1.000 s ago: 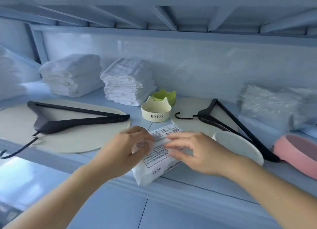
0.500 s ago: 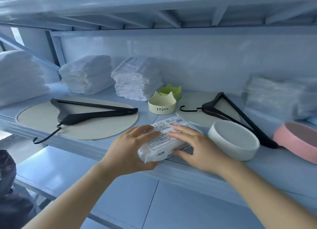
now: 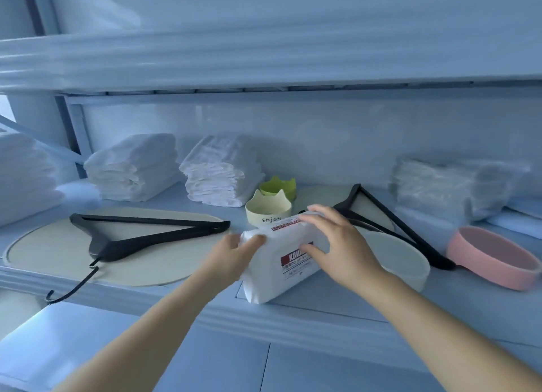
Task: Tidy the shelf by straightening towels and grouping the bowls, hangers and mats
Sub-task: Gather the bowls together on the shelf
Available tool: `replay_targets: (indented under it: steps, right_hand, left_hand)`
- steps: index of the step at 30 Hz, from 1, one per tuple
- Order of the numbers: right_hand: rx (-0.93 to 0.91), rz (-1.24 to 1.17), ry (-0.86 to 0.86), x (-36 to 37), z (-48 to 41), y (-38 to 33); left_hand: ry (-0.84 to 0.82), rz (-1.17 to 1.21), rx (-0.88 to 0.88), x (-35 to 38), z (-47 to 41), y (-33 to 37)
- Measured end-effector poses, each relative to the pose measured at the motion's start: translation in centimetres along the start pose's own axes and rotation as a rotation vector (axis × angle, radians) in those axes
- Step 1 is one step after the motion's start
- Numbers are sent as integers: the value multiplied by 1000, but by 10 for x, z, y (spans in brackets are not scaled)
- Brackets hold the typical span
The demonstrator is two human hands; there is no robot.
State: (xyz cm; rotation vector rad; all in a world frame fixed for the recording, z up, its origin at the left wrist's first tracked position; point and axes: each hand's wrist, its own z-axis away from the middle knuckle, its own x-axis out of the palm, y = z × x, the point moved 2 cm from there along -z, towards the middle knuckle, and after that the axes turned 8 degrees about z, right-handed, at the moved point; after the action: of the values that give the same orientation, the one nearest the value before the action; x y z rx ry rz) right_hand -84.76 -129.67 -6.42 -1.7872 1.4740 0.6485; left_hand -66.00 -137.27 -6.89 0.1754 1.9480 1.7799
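Note:
A white wipes pack (image 3: 272, 270) with red print stands tilted on its edge near the shelf's front. My left hand (image 3: 231, 250) grips its left end and my right hand (image 3: 337, 245) holds its top and right side. Behind it sit a cream cat-ear bowl (image 3: 268, 212) marked "Enjoy" and a green bowl (image 3: 278, 186). A white bowl (image 3: 401, 259) and a pink bowl (image 3: 492, 259) lie to the right. One black hanger (image 3: 140, 236) rests on a round beige mat (image 3: 58, 248); another hanger (image 3: 393, 221) lies over a second mat (image 3: 319, 195).
Two stacks of folded white towels (image 3: 135, 168) (image 3: 223, 171) stand at the back, with a larger white stack (image 3: 23, 177) at far left. Plastic-wrapped bundles (image 3: 448, 183) sit at back right. The upper shelf's beam (image 3: 264, 57) hangs close overhead. The left hanger's hook (image 3: 67, 292) juts past the shelf edge.
Both hands have tipped the wipes pack from lying label-up to standing on its edge, its red-printed face now toward me. The camera has tilted upward.

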Motion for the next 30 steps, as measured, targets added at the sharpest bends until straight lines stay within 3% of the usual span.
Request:
replay_targets:
  steps: [8, 11, 16, 20, 23, 26, 30]
  right_hand:
    - [148, 17, 5, 17, -2, -5]
    - [248, 34, -26, 25, -3, -8]
    - [231, 20, -199, 34, -1, -17]
    - [239, -41, -196, 43, -3, -24]
    - [273, -90, -151, 47, -3, -24]
    - [315, -144, -88, 47, 1, -23]
    - [322, -134, -31, 43, 9, -29]
  left_hand:
    - [69, -304, 343, -8, -15, 5]
    - [59, -373, 373, -13, -21, 1]
    - [122, -478, 406, -21, -32, -10]
    - [19, -610, 357, -26, -32, -38]
    - [-2, -528, 481, -29, -27, -43]
    - [-129, -505, 634, -25, -24, -40]
    - [-241, -482, 684, -20, -25, -50]
